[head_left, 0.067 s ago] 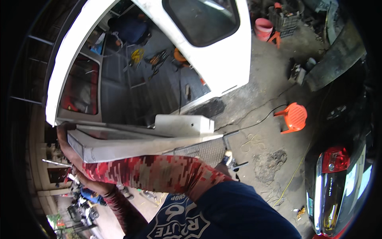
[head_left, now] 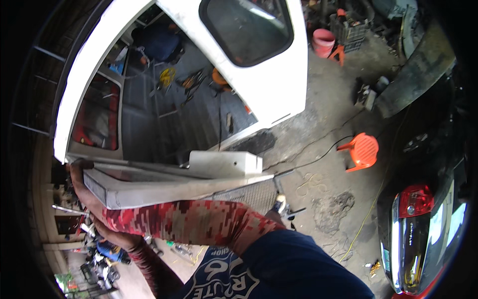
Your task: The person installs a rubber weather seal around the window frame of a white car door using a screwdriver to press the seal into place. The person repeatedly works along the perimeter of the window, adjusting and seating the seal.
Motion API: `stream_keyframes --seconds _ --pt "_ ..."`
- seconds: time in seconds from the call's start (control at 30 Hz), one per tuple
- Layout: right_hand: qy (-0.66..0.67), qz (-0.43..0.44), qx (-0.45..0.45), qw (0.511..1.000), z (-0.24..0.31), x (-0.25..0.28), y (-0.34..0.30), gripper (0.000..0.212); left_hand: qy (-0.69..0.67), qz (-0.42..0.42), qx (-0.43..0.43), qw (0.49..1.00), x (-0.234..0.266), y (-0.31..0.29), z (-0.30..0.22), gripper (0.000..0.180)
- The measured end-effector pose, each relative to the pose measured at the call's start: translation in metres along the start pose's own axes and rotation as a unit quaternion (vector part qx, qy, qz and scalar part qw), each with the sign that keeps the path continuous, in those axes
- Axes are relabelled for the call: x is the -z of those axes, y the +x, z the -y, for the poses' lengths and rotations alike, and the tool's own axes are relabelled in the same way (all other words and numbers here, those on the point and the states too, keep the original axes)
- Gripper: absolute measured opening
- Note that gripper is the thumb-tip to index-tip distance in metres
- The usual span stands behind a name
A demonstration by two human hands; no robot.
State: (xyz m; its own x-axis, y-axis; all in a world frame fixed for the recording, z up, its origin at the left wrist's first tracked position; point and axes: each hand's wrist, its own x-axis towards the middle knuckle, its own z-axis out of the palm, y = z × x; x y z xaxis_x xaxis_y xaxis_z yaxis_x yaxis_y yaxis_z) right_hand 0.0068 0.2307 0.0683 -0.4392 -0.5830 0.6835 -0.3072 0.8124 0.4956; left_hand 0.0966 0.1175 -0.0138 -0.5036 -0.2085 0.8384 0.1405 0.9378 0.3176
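Observation:
A long white metal panel (head_left: 149,194), boxy at its left end, stands below the opening of a white van body (head_left: 269,89). My right arm, in a red camouflage sleeve, stretches left along it. At the panel's left end my right hand (head_left: 79,174) is curled round, its fingertips dark at the upper edge by the van frame. Lower down, my left hand (head_left: 114,235) is raised close to my right wrist, its fingers mostly hidden. Beside them shows a thin silver bar (head_left: 69,209); I cannot tell whether a hand holds it.
Inside the van lie a yellow coil (head_left: 168,76) and tools on a dark ribbed floor. An orange plastic stool (head_left: 363,151) stands to the right, near a dark car with a red tail light (head_left: 417,200). Cables cross the concrete. A pink bucket (head_left: 323,43) is farther back.
The view has shifted slightly, so the van, stool and car sit a little farther left, most of them lower. Both hands stay about the same place by the panel's left end.

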Motion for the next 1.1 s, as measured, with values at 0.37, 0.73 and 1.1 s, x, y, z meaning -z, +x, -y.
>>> stream_keyframes --seconds 0.37,0.73,1.1 --pt "0.028 0.026 -0.055 0.998 -0.006 -0.005 -0.002 0.044 -0.431 -0.041 0.284 0.856 -0.017 -0.009 -0.034 0.040" --pt "0.022 0.031 -0.098 0.994 -0.019 0.005 -0.011 0.046 -0.504 -0.002 0.325 0.800 0.007 -0.006 -0.031 0.033" --pt "0.042 0.015 -0.111 0.993 -0.020 0.010 -0.011 0.040 -0.491 0.000 0.308 0.815 0.004 -0.004 -0.005 0.036"
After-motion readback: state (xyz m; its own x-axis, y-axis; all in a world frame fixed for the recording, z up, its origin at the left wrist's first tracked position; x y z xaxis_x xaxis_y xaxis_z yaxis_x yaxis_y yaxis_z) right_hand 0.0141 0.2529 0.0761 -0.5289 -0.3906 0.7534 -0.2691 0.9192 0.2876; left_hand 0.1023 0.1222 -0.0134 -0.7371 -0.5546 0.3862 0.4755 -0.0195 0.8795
